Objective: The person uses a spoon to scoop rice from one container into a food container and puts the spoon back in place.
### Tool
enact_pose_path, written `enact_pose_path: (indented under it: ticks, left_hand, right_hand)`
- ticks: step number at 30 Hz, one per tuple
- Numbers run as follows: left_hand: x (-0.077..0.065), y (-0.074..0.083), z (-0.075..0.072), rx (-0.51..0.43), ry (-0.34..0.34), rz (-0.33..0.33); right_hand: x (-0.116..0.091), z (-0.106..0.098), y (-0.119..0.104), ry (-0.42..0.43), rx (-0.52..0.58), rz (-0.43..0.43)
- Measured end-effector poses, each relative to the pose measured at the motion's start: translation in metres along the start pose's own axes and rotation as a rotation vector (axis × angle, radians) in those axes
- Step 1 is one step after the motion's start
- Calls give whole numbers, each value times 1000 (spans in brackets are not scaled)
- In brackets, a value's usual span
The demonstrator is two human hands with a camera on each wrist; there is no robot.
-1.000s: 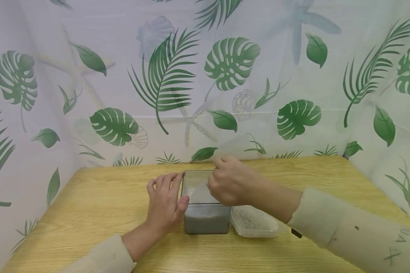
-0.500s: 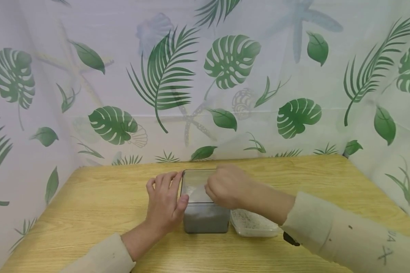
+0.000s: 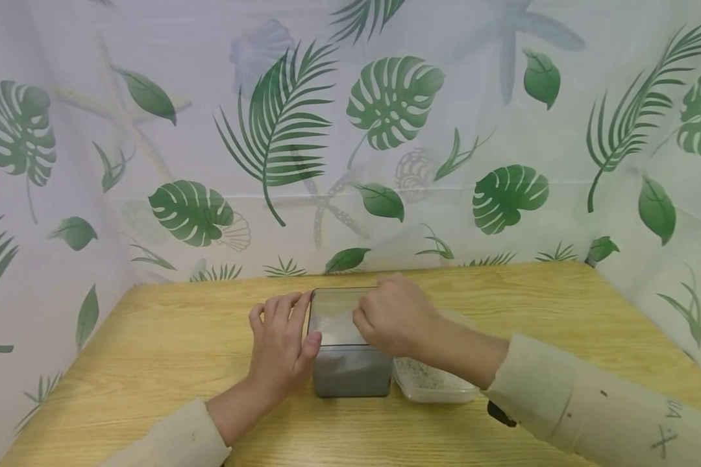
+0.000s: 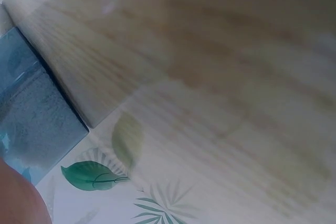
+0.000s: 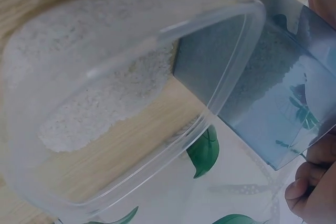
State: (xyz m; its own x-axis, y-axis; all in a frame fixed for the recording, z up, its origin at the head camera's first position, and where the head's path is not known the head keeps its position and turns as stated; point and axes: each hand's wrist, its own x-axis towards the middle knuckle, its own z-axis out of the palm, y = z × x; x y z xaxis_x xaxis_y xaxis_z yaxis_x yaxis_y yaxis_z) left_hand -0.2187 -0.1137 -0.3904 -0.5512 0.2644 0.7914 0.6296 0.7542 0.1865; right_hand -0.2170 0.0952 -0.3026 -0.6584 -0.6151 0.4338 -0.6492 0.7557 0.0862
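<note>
A grey see-through box (image 3: pixel 353 376) stands in the middle of the wooden table, with white grains showing through its wall in the right wrist view. My left hand (image 3: pixel 277 353) rests along its left side, thumb at the front corner and index fingertip near the back corner. Over the right part of the open top, my right hand (image 3: pixel 394 318) is curled into a fist; a pale translucent piece (image 5: pixel 321 90) shows inside the box below it, and I cannot tell whether the fist holds it. Beside the box on the right sits a clear plastic tub (image 5: pixel 226 90) with rice (image 5: pixel 110 103).
The wooden table (image 3: pixel 169 363) reaches back to a white curtain (image 3: pixel 327 162) printed with green leaves, which also closes off both sides. My right forearm crosses over the tub and hides part of it. A dark object (image 3: pixel 500 414) hangs under the right sleeve.
My right hand has dipped and then settled slightly to the right over the box. Less of the pale shape beneath it shows now. The left hand holds its place against the box.
</note>
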Motion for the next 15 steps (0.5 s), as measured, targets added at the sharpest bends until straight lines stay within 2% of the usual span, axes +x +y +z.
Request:
enact_pose_path:
  ticks: [7, 15]
  left_hand:
    - [1, 0, 1, -6, 1, 1]
    - [0, 0, 0, -12, -4, -2]
  right_hand:
    - [-6, -3, 1, 62, 46, 39]
    - [-13, -5, 1, 28, 90, 118]
